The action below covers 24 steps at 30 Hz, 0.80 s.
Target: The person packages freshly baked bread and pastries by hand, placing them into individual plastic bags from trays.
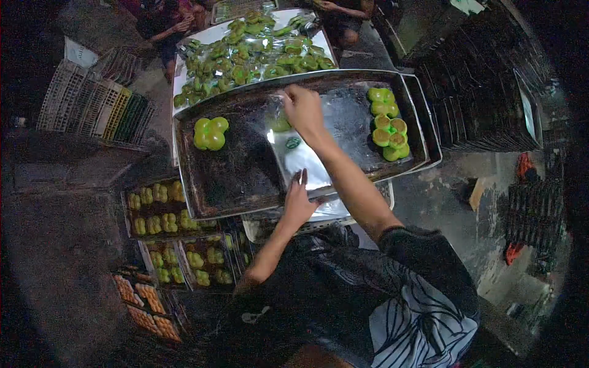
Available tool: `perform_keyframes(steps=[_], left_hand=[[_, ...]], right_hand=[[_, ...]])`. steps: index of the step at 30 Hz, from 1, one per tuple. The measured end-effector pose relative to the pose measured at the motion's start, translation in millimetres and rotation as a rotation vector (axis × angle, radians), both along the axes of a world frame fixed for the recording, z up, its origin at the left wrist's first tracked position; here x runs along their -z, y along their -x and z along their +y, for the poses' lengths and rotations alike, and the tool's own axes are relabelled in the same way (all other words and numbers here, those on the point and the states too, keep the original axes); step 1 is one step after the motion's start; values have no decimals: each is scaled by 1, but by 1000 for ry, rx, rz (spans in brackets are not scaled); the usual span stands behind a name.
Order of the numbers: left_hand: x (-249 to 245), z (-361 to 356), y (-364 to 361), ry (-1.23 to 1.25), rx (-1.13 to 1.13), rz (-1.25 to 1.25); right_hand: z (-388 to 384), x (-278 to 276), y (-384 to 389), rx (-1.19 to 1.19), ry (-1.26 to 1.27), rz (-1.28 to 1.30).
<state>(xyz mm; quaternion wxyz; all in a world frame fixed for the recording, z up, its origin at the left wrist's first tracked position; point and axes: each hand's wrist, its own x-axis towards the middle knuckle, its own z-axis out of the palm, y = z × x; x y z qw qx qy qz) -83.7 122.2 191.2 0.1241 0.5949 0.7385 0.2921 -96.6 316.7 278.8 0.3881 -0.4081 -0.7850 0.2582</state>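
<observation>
A clear plastic bag [307, 162] with a dark green printed mark lies on the dark metal tray [230, 184]. My right hand [305, 115] is closed at the far end of the bag, with film showing beside the fingers. A green bun [280, 124] shows through the film just left of that hand, partly hidden. My left hand [299, 201] rests on the bag's near end, fingers stretched forward and thumb apart. One four-lobed green bun cluster [210, 134] sits at the tray's left. More clusters [390, 132] lie at its right end, some with brown sides up.
Beyond the tray, a white table [180, 83] carries a heap of bagged green buns [245, 58]. Trays of buns [161, 208] stand low at left. Stacked crates [92, 104] stand farther left, with dark stacks [485, 92] at right. Other people's hands [184, 24] show at the far side.
</observation>
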Motion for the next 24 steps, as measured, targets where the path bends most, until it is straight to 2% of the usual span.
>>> perform_keyframes(steps=[2,3,4,5,6,7,8,9,10,12,13,14,16,17,18,19,20,22,23,24], left_hand=[[41,-10,14,340,369,-22],[62,-8,20,563,353,139],[47,-6,32,567,353,143],[14,-6,44,544,398,166],[-6,-6,53,520,438,181],[-9,-8,62,454,291,-162],[-11,-10,68,379,136,-497],[-14,-9,69,373,74,-591],[-13,-7,66,375,65,-600],[-17,0,54,186,-96,-963],[-23,6,52,27,-189,-936],[-37,7,50,25,-201,-931],[-56,7,49,-109,-221,-710],[-54,2,55,-173,-29,-697],[-51,4,59,-175,-43,-700],[-49,7,67,-361,-238,-1008],[-46,8,77,-560,-437,-1303],[-14,-18,137,-483,-354,-2269],[-38,-20,156,-569,-159,-2002],[-38,-29,179,-681,-279,-1912]], right_hand=[[1,-14,16,-21,-45,77],[-10,-3,9,-87,-185,76],[-30,10,-6,-148,-321,77],[-67,-7,-41,-315,303,-215],[-89,48,-66,-528,612,-160],[-112,38,-90,-644,865,-355],[-139,52,-105,-659,1001,-245],[-158,72,-111,-483,551,-250],[-158,86,-109,-491,557,-258],[-156,100,-97,-204,444,-313],[-149,101,-95,-289,507,-265],[-131,41,-76,-250,1138,-147],[-90,49,-70,-456,1571,436],[-79,50,-44,-312,1312,491],[-78,48,-13,-177,1052,534],[-83,26,9,-294,985,837],[-95,22,26,-312,1289,1118],[-124,37,51,-732,1886,1256],[-126,45,64,-791,1913,993],[-129,50,76,-843,1925,732]])
